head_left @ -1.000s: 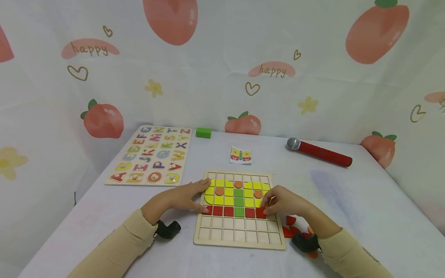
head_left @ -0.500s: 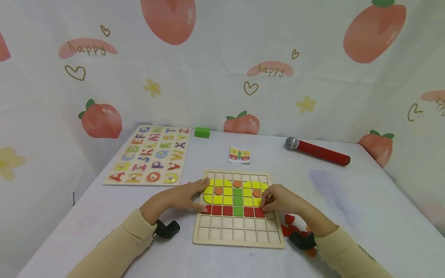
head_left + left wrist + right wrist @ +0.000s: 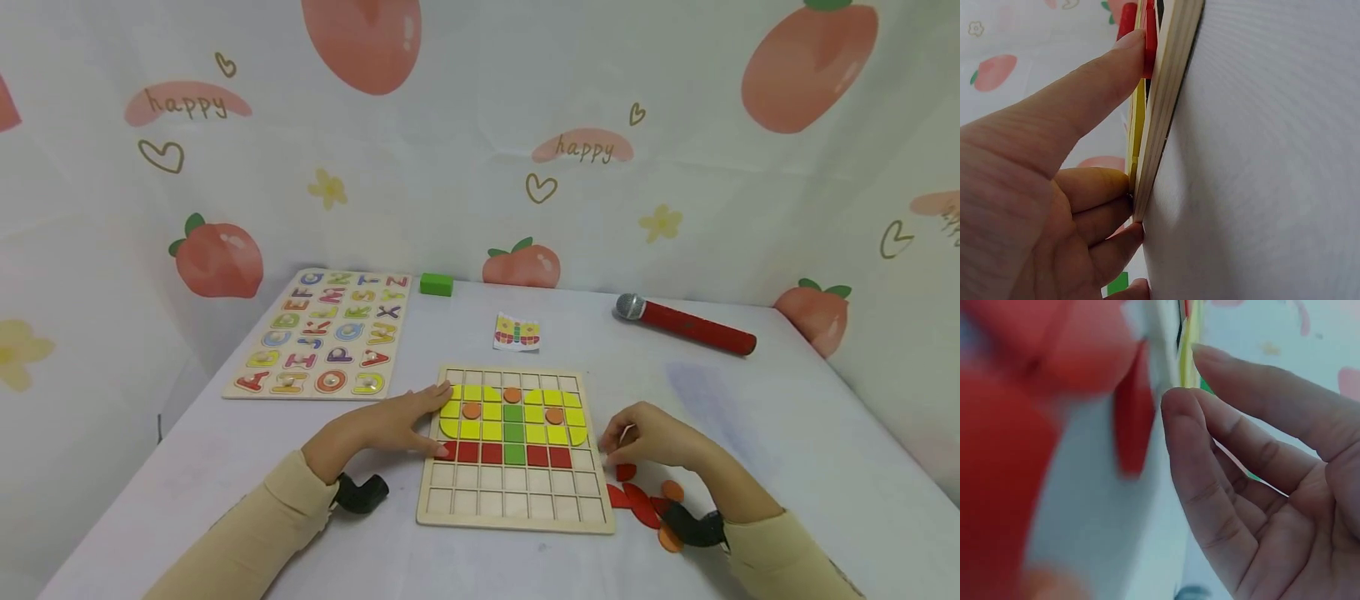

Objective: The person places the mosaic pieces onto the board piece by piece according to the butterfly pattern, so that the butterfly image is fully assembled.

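Observation:
A wooden grid board (image 3: 517,527) carries flat yellow tiles (image 3: 491,432) in two wing shapes, several orange discs (image 3: 512,395) and a green column (image 3: 513,433). Below runs a row of red tiles (image 3: 491,454), with a bare cell at its right end. My left hand (image 3: 393,423) rests on the board's left edge, fingers spread, thumb touching the leftmost red tile. Just off the right edge is my right hand (image 3: 654,438); thumb and fingertips are apart and nothing shows between them. Beneath its fingers lies a red quarter-round piece (image 3: 626,472), also seen as a red piece (image 3: 1134,412) beside them.
Loose red pieces (image 3: 641,506) and orange discs (image 3: 670,540) lie right of the board, partly behind the black wrist mount (image 3: 696,527). Beyond are a butterfly pattern card (image 3: 517,333), a red microphone (image 3: 690,327), a green block (image 3: 437,285) and an alphabet puzzle (image 3: 315,333).
My right hand has left the right end of the red row and moved right, off the board to the loose pieces. My left hand has stayed in place.

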### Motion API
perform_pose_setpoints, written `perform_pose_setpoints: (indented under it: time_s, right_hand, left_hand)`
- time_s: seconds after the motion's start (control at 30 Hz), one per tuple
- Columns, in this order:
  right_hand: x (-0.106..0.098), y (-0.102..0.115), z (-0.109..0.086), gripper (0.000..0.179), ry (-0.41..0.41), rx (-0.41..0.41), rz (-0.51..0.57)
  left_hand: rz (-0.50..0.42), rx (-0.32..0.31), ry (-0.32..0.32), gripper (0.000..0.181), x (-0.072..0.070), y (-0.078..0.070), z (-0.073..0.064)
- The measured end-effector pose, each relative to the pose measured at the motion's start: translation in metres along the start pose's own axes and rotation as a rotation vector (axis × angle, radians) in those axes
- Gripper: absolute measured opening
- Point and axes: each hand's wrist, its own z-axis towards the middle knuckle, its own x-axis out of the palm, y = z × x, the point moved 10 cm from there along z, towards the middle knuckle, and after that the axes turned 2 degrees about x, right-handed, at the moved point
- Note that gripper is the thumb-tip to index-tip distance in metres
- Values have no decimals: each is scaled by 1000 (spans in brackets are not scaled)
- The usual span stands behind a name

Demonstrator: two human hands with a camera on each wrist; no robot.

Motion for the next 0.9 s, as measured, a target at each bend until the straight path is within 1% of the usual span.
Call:
perform_pose_setpoints:
  time_s: [0.1,0.23,0.3,0.37,0.47,0.6,0.7,0.9]
  right_hand:
    - [0,-9,-7,17,19,17,22]
    - [-1,-12,-11,18,21,1,2]
    - [-2,-11,-12,18,14,-13,-14]
    - [1,-7,-13,18,24,-32,-19]
    - [9,-2,-15,18,68,-52,-11]
    - [21,4,-19,21,116,-48,6]
    - [25,8,-21,24,124,-59,7]
    - [26,13,-22,24,136,-85,-13]
  left_hand:
    - [-5,-8,2,92,0,1,0]
    - [-11,-14,-1,92,0,1,0]
    - [-12,-13,-1,92,0,1,0]
    - [-11,-10,0,92,0,1,-1]
    - [-14,-9,1,92,0,0,0]
    - [-14,-10,2,92,1,0,0]
    - [-12,-13,4,92,1,1,0]
    - [-10,-2,-3,92,0,1,-1]
